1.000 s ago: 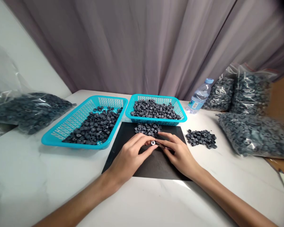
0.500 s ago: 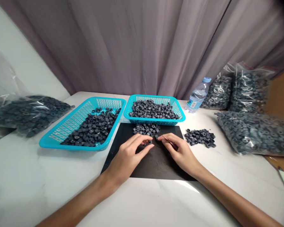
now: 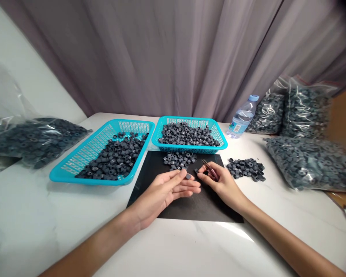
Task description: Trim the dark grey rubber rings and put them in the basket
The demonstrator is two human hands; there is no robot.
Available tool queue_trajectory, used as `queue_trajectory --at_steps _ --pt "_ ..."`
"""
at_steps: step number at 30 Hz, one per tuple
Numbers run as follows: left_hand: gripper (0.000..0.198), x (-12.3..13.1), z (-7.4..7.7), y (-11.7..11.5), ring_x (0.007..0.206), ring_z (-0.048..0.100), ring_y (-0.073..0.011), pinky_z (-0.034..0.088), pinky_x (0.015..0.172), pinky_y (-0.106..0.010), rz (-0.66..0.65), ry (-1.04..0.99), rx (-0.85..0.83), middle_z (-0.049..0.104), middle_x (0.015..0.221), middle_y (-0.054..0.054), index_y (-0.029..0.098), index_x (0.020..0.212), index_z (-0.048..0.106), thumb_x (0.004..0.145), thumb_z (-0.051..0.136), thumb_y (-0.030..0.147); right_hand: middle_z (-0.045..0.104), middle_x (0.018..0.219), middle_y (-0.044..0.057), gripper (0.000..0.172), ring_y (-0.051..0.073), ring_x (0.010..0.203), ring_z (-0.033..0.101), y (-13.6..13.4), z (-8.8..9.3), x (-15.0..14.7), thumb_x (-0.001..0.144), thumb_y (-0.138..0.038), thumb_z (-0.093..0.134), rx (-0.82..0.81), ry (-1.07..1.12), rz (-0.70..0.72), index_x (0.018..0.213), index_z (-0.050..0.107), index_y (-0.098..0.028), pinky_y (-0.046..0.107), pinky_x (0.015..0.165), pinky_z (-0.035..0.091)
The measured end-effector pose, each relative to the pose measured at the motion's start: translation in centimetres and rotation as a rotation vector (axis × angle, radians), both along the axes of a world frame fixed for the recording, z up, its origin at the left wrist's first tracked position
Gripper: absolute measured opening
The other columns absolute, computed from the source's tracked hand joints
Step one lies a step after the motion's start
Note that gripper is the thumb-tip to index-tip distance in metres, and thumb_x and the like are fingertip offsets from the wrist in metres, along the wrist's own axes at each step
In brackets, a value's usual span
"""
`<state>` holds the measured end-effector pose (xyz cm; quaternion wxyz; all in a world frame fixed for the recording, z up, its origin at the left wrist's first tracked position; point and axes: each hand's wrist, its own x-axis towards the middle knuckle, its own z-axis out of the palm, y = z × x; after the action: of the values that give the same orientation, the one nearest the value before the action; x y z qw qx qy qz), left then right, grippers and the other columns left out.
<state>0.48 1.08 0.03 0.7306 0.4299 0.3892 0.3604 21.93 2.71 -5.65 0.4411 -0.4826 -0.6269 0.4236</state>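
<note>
- Head view, centre: left hand (image 3: 168, 191) low over the black mat (image 3: 167, 207), palm turned inward, long fingers stretched out loosely, thumb tip and forefinger pinching a small grey ring (image 3: 188, 176).
- Just to its right: right hand (image 3: 220, 184) down on the mat, thumb and fingers pressed together on thin tweezers (image 3: 210, 169), these slanting up and away from the knuckles; fingertips of the two hands close together, contact impossible to tell.
- Just beyond the ring, at the mat's far edge: small heap (image 3: 178, 158) of the same dark rings.
- Behind the mat: two turquoise baskets side by side, left basket (image 3: 75, 159) and right basket (image 3: 190, 147), both loaded with rings.
- Right of the mat, on the white table (image 3: 46, 215): loose pile (image 3: 246, 168) of rings, with a water bottle (image 3: 242, 117) farther back.
- Far right: clear bags (image 3: 308, 161) stuffed with rings.
- Far left: single bag (image 3: 31, 136) of the same.
- Backdrop: grey curtain (image 3: 161, 57).
</note>
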Motion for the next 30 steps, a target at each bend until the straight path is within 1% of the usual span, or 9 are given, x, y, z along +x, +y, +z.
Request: queue_trajectory --at_steps 4,9,11,16,22,24,26,28,30 --pt "0.033 -0.1 -0.2 0.1 0.093 0.078 -0.0219 0.06 0.081 -0.029 -0.009 0.001 -0.04 0.082 0.096 -0.013 0.014 0.097 0.074 0.096 0.065 0.046 0.063 0.091 0.002 0.027 0.018 0.081 0.058 0.0 -0.1 -0.1 0.092 -0.047 0.066 0.008 0.041 -0.015 0.093 0.061 -0.02 0.03 0.076 0.048" --pt "0.036 0.1 0.4 -0.2 0.092 0.078 -0.0223 0.057 0.079 -0.027 -0.049 0.011 -0.061 0.081 0.098 -0.014 0.012 0.099 0.072 0.097 0.063 0.047 0.066 0.099 0.005 0.028 0.021 0.092 0.062 -0.1 -0.1 -0.2 0.095 -0.047 0.061 0.008 0.046 -0.007 0.102 0.061 -0.02 0.033 0.086 0.05" --pt "0.035 0.1 0.6 -0.3 0.092 0.078 -0.0213 0.056 0.08 -0.026 -0.058 0.011 -0.06 0.081 0.099 -0.014 0.012 0.101 0.072 0.097 0.063 0.045 0.066 0.095 0.005 0.028 0.021 0.089 0.063 -0.2 -0.1 -0.3 0.096 -0.046 0.058 0.015 0.005 -0.025 0.104 0.062 -0.019 0.033 0.082 0.05" --pt "0.031 0.0 1.0 -0.1 0.094 0.076 -0.0181 0.054 0.082 -0.023 -0.08 0.02 -0.025 0.081 0.1 -0.011 0.013 0.104 0.074 0.097 0.065 0.041 0.063 0.084 0.002 0.029 0.017 0.07 0.058 -0.3 -0.1 -0.6 0.092 -0.047 0.063 0.007 -0.091 -0.081 0.099 0.061 -0.019 0.03 0.064 0.045" --pt "0.028 -0.1 1.0 0.1 0.097 0.076 -0.0172 0.054 0.082 -0.022 -0.098 0.075 0.05 0.081 0.101 -0.008 0.016 0.106 0.074 0.096 0.065 0.041 0.059 0.075 -0.001 0.025 0.016 0.063 0.054 -0.2 -0.3 -0.5 0.09 -0.043 0.067 0.005 -0.135 -0.102 0.097 0.062 -0.019 0.028 0.06 0.043" --pt "0.029 -0.3 1.3 0.4 0.095 0.077 -0.0186 0.056 0.08 -0.024 -0.094 0.136 0.124 0.082 0.1 -0.008 0.017 0.109 0.074 0.096 0.066 0.042 0.059 0.075 -0.001 0.022 0.016 0.063 0.053 -0.1 -0.4 -0.5 0.091 -0.041 0.065 0.008 -0.15 -0.1 0.095 0.063 -0.019 0.028 0.059 0.042" --pt "0.028 -1.0 1.9 1.0 0.092 0.077 -0.0202 0.057 0.079 -0.026 -0.039 0.255 0.277 0.082 0.097 -0.008 0.018 0.107 0.074 0.093 0.068 0.041 0.06 0.076 0.001 0.02 0.016 0.064 0.053 -0.1 -0.4 -0.5 0.093 -0.039 0.062 0.02 -0.16 -0.086 0.091 0.063 -0.019 0.028 0.06 0.042" --pt "0.027 -2.2 2.9 1.9 0.088 0.077 -0.0212 0.058 0.081 -0.028 0.085 0.412 0.465 0.082 0.093 -0.007 0.018 0.102 0.075 0.09 0.07 0.042 0.06 0.077 0.001 0.019 0.016 0.064 0.052 0.0 -0.3 -0.6 0.093 -0.037 0.06 0.031 -0.165 -0.071 0.087 0.062 -0.019 0.028 0.06 0.041" --pt "0.029 -3.9 3.8 2.9 0.088 0.077 -0.0225 0.059 0.084 -0.031 0.229 0.565 0.605 0.082 0.092 -0.006 0.019 0.101 0.075 0.09 0.069 0.046 0.057 0.075 0.0 0.019 0.015 0.064 0.051 -0.1 -0.1 -0.8 0.094 -0.036 0.06 0.034 -0.155 -0.063 0.084 0.061 -0.019 0.027 0.059 0.04"
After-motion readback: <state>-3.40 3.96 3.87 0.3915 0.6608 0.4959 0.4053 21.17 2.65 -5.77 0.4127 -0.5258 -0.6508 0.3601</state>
